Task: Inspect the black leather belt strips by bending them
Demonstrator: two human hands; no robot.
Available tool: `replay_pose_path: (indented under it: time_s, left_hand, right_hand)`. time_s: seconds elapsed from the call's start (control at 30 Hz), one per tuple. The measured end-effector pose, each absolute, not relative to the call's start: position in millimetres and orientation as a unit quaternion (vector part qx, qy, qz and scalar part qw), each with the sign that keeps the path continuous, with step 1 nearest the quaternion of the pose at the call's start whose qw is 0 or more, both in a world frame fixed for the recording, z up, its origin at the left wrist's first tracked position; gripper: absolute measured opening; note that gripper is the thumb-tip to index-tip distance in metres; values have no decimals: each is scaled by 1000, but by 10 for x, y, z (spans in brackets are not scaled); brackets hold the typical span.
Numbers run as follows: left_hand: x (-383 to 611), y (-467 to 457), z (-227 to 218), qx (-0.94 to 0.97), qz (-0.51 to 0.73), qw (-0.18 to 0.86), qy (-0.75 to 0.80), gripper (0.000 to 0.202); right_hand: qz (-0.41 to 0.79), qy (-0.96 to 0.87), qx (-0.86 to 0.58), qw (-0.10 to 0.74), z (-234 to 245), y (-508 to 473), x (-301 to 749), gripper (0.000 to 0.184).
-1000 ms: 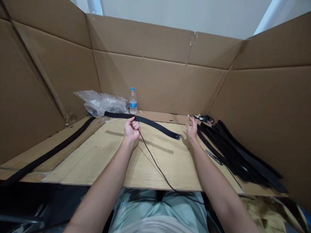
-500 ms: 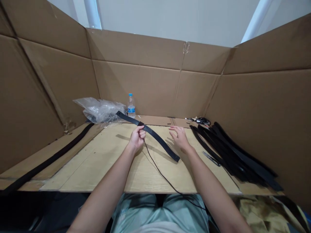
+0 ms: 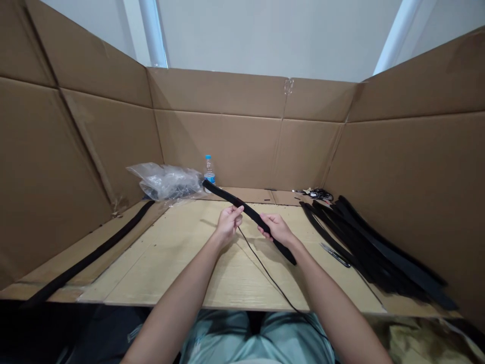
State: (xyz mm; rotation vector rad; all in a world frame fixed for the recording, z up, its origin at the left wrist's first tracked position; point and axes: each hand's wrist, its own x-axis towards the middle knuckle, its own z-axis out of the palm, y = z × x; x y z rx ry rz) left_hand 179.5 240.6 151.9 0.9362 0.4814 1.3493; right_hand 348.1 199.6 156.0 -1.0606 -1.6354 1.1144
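Note:
Both hands hold a long black strip (image 3: pixel 251 213), slightly curved and slanting from upper left to lower right above the board. My left hand (image 3: pixel 229 221) pinches it near its middle, where a darker band shows. Further down toward its lower end, my right hand (image 3: pixel 276 228) is closed around it, thumb on top. A thin black cord (image 3: pixel 261 264) hangs from beside my left hand and runs over the board's front edge toward my lap. The fingertips under the strip are partly hidden.
Several similar black strips (image 3: pixel 373 253) lie piled at right, beside small thread snips (image 3: pixel 335 255). Another black strip (image 3: pixel 94 255) lies at left. A clear plastic bag (image 3: pixel 166 182) and a water bottle (image 3: pixel 209 174) stand at the back. Cardboard walls (image 3: pixel 220 136) enclose the board (image 3: pixel 151 268).
My right hand, earlier open and apart from the strip, has closed on it. The strip has turned over, its smooth face no longer showing. The whole view has shifted slightly.

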Motion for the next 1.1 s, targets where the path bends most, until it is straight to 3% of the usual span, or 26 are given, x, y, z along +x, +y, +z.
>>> replay_pose_path:
  time_s: [0.1, 0.27, 1.1]
  left_hand:
    - [1832, 2409, 1511, 408, 615, 634, 232, 54]
    - [1831, 2392, 1553, 424, 619, 606, 264, 56]
    - [1840, 2384, 1487, 410, 636, 596, 268, 51]
  right_hand:
    - [384, -690, -433, 433, 1575, 2010, 3507, 57]
    - [299, -723, -425, 454, 1586, 2035, 3483, 45]
    - [182, -742, -514, 391, 1581, 1989, 3530, 35]
